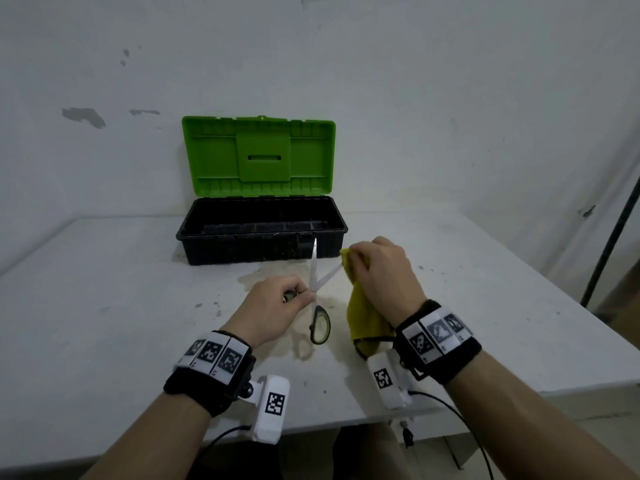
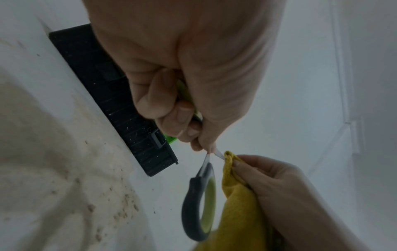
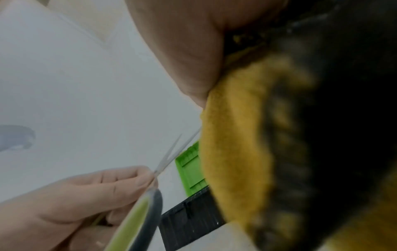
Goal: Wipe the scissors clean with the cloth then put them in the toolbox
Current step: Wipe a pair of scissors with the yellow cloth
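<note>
The scissors (image 1: 320, 308) have pale blades and grey-green loop handles, and they are spread open above the table. My left hand (image 1: 277, 308) grips one handle, while the other loop (image 2: 198, 203) hangs free below. My right hand (image 1: 377, 271) pinches the yellow cloth (image 1: 362, 313) around the right-hand blade near its tip. The rest of the cloth (image 3: 234, 144) drapes down under my right palm. The toolbox (image 1: 261, 237), black with a green lid (image 1: 258, 155) raised, stands open behind the hands. Its inside looks bare.
The white table (image 1: 104, 306) carries a brownish stain (image 1: 273, 275) and crumbs under the scissors. A scuffed white wall rises right behind the toolbox. A dark pole (image 1: 609, 244) leans at the right. The table's front edge (image 1: 311, 441) runs close to my wrists.
</note>
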{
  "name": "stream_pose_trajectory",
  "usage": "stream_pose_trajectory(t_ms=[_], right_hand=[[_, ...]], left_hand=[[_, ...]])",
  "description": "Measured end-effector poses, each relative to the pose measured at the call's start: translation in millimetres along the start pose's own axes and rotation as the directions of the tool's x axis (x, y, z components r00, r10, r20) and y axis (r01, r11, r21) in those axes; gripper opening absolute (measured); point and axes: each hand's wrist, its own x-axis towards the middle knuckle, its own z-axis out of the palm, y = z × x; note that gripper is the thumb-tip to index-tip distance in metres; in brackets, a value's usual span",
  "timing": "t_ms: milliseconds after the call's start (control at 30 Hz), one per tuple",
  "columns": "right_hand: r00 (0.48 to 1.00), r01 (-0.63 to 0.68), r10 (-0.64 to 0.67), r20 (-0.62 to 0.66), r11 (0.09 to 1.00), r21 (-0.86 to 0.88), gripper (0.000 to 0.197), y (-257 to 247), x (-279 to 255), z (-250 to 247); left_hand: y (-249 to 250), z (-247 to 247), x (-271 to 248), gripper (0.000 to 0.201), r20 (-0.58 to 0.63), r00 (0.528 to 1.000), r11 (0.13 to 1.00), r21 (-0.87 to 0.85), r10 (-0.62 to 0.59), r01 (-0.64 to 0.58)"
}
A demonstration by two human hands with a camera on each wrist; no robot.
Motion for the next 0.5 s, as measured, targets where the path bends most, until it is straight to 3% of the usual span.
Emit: stream_pose_trajectory(t_ms=[100, 267, 367, 500], right_hand=[[0.998, 0.057, -0.054, -0.039, 0.996, 0.074, 0.018, -4, -4, -2], [0.973, 0.196, -0.206, 0.101, 0.976, 0.097, 0.019, -23, -29, 12], [0.986, 0.154, -0.158, 0.049, 0.985, 0.082, 0.020, -13, -19, 9], [1.000, -0.003, 0.004, -0.011, 0.999, 0.032, 0.022, 3, 0, -5]], left_hand=[[-2, 2, 2, 0.024, -0.006, 0.999, 0.996, -0.077, -0.042, 0.042], [-1, 6, 4, 0.023, 0.031, 0.999, 0.995, -0.101, -0.018, 0.021], [-1, 3, 1, 0.025, 0.022, 1.000, 0.996, -0.086, -0.006, 0.008], [-6, 2, 0, 0.023, 0.028, 0.999, 0.997, -0.064, -0.035, 0.037]])
